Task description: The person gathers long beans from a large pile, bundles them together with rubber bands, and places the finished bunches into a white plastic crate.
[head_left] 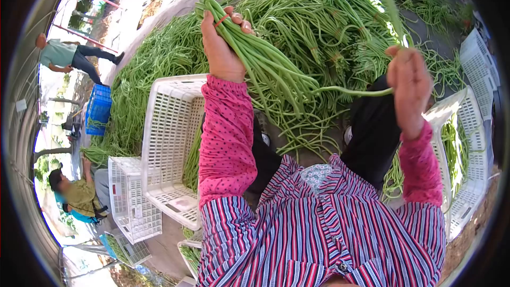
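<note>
Upright in front of me, my left hand [226, 50] grips a bundle of long green beans [265, 56], with a red band round it near the top end. At the right, my right hand [411, 82] is blurred, its fingers together round some green bean strands that stick up above it. One long bean runs from the lower end of the bundle across to my right hand. Behind both hands lies a big heap of long beans [313, 16].
A white crate [175, 143] with beans stands left of my legs, another white crate [475, 165] at the right. Further left are a stacked white crate [133, 196], a blue crate [98, 110], a walking person [61, 56] and a seated person [79, 194].
</note>
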Demonstrator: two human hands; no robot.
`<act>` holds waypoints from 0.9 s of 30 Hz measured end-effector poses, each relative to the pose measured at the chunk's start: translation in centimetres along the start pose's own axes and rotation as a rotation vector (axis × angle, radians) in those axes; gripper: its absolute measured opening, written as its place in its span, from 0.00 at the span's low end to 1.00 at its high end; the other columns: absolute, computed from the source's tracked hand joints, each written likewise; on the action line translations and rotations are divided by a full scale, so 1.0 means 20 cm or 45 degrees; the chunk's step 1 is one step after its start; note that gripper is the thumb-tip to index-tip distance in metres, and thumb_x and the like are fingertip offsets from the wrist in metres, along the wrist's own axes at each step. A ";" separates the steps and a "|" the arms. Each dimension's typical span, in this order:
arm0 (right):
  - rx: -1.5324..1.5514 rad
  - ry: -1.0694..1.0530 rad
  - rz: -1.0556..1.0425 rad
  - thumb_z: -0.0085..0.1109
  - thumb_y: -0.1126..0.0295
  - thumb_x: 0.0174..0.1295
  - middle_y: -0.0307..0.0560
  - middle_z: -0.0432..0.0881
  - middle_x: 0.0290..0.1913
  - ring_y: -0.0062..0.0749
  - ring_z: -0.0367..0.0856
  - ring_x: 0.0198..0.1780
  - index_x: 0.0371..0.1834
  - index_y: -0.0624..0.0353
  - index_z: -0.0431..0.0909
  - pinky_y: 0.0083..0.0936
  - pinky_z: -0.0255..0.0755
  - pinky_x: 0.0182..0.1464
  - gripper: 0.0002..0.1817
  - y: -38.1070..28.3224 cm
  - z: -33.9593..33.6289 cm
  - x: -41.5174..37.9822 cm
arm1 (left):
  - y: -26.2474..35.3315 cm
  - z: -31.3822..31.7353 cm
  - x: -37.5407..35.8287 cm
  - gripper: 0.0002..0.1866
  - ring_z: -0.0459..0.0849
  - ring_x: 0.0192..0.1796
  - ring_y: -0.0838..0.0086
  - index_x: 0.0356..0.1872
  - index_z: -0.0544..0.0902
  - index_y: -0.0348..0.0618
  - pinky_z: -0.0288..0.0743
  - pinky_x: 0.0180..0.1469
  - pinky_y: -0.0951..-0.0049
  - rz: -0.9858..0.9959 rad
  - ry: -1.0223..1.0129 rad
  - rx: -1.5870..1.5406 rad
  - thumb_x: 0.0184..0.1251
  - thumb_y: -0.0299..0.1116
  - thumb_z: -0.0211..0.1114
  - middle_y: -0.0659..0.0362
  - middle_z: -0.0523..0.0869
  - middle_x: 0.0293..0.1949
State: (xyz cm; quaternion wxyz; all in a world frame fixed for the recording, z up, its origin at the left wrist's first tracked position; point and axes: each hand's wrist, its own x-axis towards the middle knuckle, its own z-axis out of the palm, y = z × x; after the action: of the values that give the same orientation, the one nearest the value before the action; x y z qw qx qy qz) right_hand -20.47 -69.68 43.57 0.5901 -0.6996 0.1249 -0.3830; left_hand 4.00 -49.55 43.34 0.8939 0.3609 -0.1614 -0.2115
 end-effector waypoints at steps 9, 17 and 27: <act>-1.603 0.864 -1.114 0.44 0.59 0.71 0.59 0.80 0.32 0.50 0.80 0.31 0.37 0.67 0.75 0.38 0.73 0.33 0.20 -0.43 -1.15 0.60 | 0.14 -0.08 0.05 0.24 0.72 0.28 0.77 0.45 0.74 0.39 0.70 0.38 0.70 -0.011 -0.323 -0.136 0.72 0.53 0.47 0.65 0.75 0.29; -2.500 0.036 -0.296 0.48 0.65 0.66 0.56 0.82 0.47 0.41 0.81 0.39 0.51 0.65 0.76 0.32 0.73 0.43 0.17 0.95 -3.22 0.23 | 0.22 -0.06 0.05 0.25 0.73 0.32 0.77 0.45 0.74 0.38 0.71 0.41 0.68 -0.039 -0.557 -0.225 0.73 0.53 0.46 0.65 0.74 0.31; -0.442 -0.490 -0.296 0.57 0.73 0.63 0.44 0.83 0.33 0.26 0.81 0.32 0.40 0.64 0.81 0.21 0.74 0.34 0.07 0.07 -0.02 0.13 | 0.18 0.17 0.03 0.22 0.75 0.34 0.74 0.43 0.73 0.40 0.71 0.44 0.65 0.076 -0.364 -0.147 0.74 0.51 0.43 0.63 0.75 0.32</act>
State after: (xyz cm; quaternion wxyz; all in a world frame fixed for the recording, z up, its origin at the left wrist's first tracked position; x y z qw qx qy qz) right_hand -18.61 -72.07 43.32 0.4264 -0.8596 -0.0067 -0.2813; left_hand 4.06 -49.46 48.28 0.8869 0.2703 -0.2853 -0.2428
